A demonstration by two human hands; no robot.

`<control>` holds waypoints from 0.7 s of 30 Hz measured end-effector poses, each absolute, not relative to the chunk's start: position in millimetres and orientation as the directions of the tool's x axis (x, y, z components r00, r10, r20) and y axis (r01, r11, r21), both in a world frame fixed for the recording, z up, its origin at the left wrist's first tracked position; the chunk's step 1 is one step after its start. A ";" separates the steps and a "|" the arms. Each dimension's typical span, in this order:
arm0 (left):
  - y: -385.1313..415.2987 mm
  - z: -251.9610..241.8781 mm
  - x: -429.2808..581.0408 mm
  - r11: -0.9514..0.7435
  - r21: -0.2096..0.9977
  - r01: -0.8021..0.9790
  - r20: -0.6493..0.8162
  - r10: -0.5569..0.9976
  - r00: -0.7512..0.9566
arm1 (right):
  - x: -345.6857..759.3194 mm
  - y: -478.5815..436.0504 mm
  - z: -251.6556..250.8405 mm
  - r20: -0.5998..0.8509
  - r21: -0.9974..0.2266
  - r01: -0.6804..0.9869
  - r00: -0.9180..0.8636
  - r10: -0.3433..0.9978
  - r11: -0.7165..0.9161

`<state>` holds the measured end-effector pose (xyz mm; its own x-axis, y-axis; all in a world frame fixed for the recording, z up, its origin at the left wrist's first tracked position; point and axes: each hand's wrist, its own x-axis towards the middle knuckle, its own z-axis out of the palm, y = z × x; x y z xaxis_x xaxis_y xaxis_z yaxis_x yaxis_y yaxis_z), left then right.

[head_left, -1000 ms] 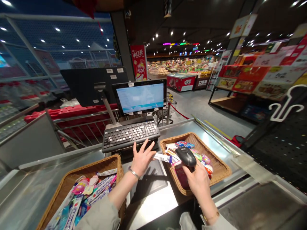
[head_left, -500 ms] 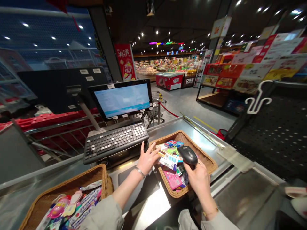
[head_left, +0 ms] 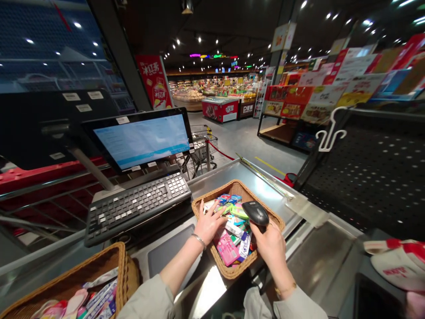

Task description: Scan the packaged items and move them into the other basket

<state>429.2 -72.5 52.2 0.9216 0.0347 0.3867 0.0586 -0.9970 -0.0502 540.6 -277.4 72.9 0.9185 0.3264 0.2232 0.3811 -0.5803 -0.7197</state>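
Observation:
My right hand (head_left: 270, 241) grips a black handheld barcode scanner (head_left: 255, 212) held over the right wicker basket (head_left: 265, 212). That basket holds several small colourful packets (head_left: 232, 230), among them a pink one. My left hand (head_left: 209, 223) reaches into the same basket, fingers spread and resting on the packets near its left rim. A bracelet sits on my left wrist.
A second wicker basket (head_left: 109, 261) with more packets sits at the lower left. A black keyboard (head_left: 136, 206) and lit screen (head_left: 142, 139) stand behind the steel counter (head_left: 315, 252). A pegboard rack (head_left: 375, 177) rises on the right; a white and red bag (head_left: 398, 261) lies at the far right.
My left hand moved right from beside the keyboard, where it held a small packet, into the right basket. My view swung to the right; the scanner stayed in my right hand.

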 end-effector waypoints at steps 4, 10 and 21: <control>-72.0 50.5 428.4 -0.992 -0.046 0.120 0.397 0.093 0.913 | 542.0 -277.5 73.4 0.212 -0.715 0.369 0.924 0.319 -0.593; -65.6 63.2 409.4 -0.976 -0.010 0.216 0.419 0.192 0.887 | 532.5 -268.2 76.7 0.204 -0.718 0.388 0.911 0.358 -0.578; -59.7 103.8 312.3 -0.918 0.034 0.395 0.398 0.375 0.837 | 483.3 -228.1 94.0 0.227 -0.716 0.505 0.821 0.524 -0.482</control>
